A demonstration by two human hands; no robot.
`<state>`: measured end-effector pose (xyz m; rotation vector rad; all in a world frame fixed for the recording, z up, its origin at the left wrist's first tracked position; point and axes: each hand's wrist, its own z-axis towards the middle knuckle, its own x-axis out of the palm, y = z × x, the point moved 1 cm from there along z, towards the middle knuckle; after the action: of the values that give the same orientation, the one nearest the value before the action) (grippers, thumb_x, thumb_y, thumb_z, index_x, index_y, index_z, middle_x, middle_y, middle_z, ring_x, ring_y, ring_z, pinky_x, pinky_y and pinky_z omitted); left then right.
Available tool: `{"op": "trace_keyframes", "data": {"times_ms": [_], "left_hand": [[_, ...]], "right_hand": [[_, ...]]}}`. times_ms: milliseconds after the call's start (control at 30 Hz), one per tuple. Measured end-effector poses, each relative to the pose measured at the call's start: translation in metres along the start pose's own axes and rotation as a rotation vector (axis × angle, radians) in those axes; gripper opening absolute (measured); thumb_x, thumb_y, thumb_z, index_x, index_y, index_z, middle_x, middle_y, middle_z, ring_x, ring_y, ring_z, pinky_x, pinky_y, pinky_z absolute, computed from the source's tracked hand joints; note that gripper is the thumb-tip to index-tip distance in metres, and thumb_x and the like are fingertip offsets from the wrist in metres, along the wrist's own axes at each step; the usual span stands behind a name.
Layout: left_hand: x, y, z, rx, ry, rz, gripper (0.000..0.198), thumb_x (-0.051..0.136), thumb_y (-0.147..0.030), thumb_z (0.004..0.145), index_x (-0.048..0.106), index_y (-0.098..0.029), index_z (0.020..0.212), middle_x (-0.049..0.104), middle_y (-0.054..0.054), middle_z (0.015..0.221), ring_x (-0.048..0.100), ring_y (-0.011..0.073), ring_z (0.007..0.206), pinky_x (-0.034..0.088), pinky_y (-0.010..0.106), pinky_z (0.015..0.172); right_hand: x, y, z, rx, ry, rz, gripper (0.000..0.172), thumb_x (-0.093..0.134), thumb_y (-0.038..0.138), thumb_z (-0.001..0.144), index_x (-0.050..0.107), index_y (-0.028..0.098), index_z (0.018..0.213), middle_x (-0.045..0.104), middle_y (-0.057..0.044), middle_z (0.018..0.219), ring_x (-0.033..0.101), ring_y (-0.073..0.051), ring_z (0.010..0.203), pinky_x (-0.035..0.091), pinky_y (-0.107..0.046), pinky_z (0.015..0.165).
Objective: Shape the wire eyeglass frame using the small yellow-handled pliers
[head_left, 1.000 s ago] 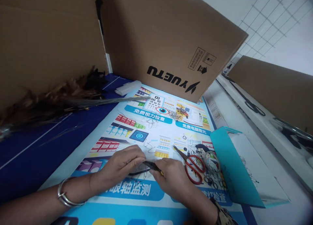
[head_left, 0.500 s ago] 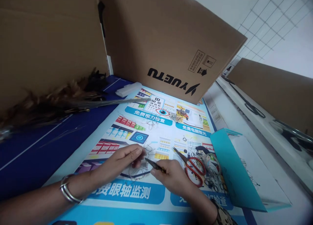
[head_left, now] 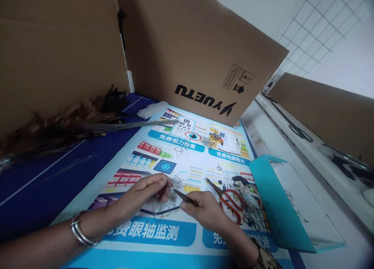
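Note:
My left hand, with a silver bangle on the wrist, pinches a thin bent wire piece over a printed poster. My right hand grips small dark pliers whose tips point left at the wire, a short gap from my left fingertips. Red-handled scissors lie on the poster just right of my right hand. Beside them sit a roll of clear tape and several small dark rings.
A feather duster lies on the blue table at the left. Cardboard sheets stand along the back. A teal and white paper bag lies flat at the right. A small tangle of wire rests farther up the poster.
My hands have drawn slightly apart: the plier tips, earlier at my left fingers, now sit a short gap away. The view has tilted a little.

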<state>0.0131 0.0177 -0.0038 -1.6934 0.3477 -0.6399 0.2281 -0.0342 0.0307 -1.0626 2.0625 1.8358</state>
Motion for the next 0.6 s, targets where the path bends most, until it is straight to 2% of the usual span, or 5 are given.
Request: {"op": "trace_keyframes", "data": {"times_ms": [267,600], "left_hand": [[-0.001,0.000,0.000,0.015,-0.017,-0.083,0.026,0.049,-0.039,0.098,0.064,-0.019,0.096,0.064,0.002,0.073,0.058,0.0173,0.072,0.045,0.030,0.070],[0.004,-0.013,-0.003,0.042,-0.052,-0.069,0.018,0.055,-0.034,0.091,0.065,-0.019,0.090,0.060,0.000,0.072,0.056,0.0171,0.071,0.043,0.029,0.069]], "right_hand": [[-0.001,0.004,-0.001,0.017,0.005,0.034,0.038,0.054,0.040,0.088,0.037,0.020,0.061,0.032,0.005,0.060,0.030,-0.009,0.057,0.020,-0.022,0.050],[0.000,-0.002,-0.001,0.021,0.032,0.014,0.035,0.055,0.039,0.089,0.040,0.019,0.064,0.034,0.005,0.062,0.032,-0.009,0.058,0.021,-0.022,0.051]]}}
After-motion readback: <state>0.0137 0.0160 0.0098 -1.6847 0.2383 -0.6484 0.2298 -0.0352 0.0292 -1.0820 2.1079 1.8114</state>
